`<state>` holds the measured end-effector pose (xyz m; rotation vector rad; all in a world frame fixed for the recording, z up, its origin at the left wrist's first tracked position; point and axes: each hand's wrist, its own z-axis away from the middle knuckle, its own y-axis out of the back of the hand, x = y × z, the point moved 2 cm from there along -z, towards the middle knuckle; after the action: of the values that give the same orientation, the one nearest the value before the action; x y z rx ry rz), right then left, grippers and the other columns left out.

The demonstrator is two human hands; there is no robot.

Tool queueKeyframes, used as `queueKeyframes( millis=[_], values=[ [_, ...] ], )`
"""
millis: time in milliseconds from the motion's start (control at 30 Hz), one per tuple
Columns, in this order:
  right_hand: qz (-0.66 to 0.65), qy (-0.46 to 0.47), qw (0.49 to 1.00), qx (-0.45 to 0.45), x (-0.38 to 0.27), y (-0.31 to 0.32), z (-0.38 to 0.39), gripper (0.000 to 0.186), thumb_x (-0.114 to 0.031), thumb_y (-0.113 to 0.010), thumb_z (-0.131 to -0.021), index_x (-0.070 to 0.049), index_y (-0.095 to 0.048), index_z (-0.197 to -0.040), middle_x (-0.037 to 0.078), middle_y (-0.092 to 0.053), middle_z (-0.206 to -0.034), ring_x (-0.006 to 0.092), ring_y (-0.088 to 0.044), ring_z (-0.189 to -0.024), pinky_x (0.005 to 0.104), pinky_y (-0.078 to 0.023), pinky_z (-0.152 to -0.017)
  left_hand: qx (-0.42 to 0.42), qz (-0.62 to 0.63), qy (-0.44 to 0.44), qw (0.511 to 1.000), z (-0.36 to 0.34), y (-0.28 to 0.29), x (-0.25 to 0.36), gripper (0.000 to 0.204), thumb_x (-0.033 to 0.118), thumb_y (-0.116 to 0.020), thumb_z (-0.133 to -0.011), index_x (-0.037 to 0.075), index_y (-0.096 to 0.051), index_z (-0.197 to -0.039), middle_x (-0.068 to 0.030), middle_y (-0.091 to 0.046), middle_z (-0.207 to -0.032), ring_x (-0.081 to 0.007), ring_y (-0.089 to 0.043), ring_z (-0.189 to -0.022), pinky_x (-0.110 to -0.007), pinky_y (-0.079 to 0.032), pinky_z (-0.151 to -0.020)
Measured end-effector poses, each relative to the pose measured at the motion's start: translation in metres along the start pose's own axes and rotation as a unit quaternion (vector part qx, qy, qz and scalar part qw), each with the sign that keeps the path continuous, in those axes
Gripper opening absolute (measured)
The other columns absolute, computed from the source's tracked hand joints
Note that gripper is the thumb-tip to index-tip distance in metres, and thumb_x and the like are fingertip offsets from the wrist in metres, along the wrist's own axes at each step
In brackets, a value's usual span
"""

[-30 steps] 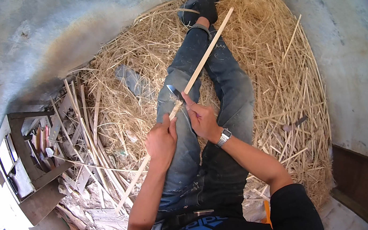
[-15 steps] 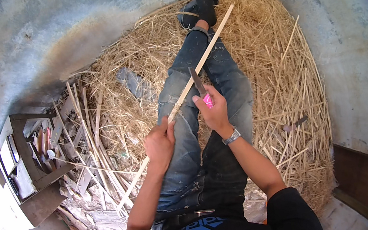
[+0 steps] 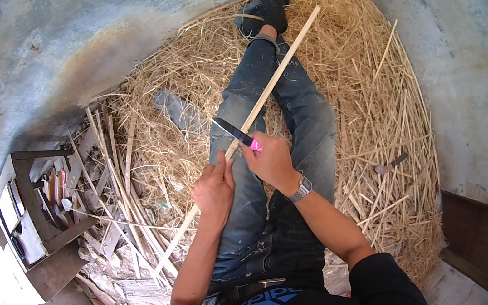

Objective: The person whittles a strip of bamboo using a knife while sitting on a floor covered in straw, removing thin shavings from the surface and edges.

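A long pale wooden strip (image 3: 282, 68) lies diagonally over my outstretched legs in dark jeans (image 3: 304, 112). My left hand (image 3: 213, 192) is closed on the strip's lower part, beside my left thigh. My right hand (image 3: 269, 160) is closed on the pink handle of a knife (image 3: 230, 129), just up and to the right of my left hand. The dark blade lies across the strip and points up-left over my left leg.
Straw and shavings (image 3: 375, 101) surround my legs. Loose wooden strips (image 3: 115, 159) lie at left beside a wooden crate (image 3: 35, 209) of scraps. Weathered walls (image 3: 465, 69) curve around the floor area. A small dark tool (image 3: 397, 161) lies on the straw at right.
My right hand with the knife first lifted up and right, then came back down-left, the blade now tilted across the strip. My left hand stays gripping; the strip's far end shifted slightly right.
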<state>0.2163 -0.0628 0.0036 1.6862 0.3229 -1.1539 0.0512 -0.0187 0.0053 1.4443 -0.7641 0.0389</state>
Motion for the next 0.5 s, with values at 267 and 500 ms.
queueKeyframes(
  millis=[267, 500],
  values=[
    [-0.047, -0.015, 0.997, -0.057, -0.003, 0.003, -0.003, 0.016, -0.013, -0.076, -0.084, 0.0, -0.066, -0.085, 0.019, -0.063, -0.065, 0.0353, -0.064, -0.056, 0.0429, -0.048, -0.054, -0.029, 0.012, 0.004, 1.0, -0.003, 0.001, 0.001, 0.027, 0.029, -0.071, -0.099, 0.018, -0.076, -0.123, -0.0115, -0.063, -0.071, -0.0358, -0.065, -0.059, -0.048, -0.05, -0.053],
    [-0.116, 0.006, 0.968, -0.222, -0.024, 0.021, 0.026, 0.021, -0.019, -0.077, -0.086, -0.003, -0.065, -0.08, 0.013, -0.061, -0.066, 0.0252, -0.06, -0.059, 0.0385, -0.049, -0.06, -0.102, 0.059, 0.059, 0.991, -0.018, -0.001, -0.008, 0.03, 0.036, -0.069, -0.1, 0.016, -0.078, -0.12, -0.0181, -0.071, -0.079, -0.042, -0.07, -0.068, -0.054, -0.054, -0.062]
  ],
)
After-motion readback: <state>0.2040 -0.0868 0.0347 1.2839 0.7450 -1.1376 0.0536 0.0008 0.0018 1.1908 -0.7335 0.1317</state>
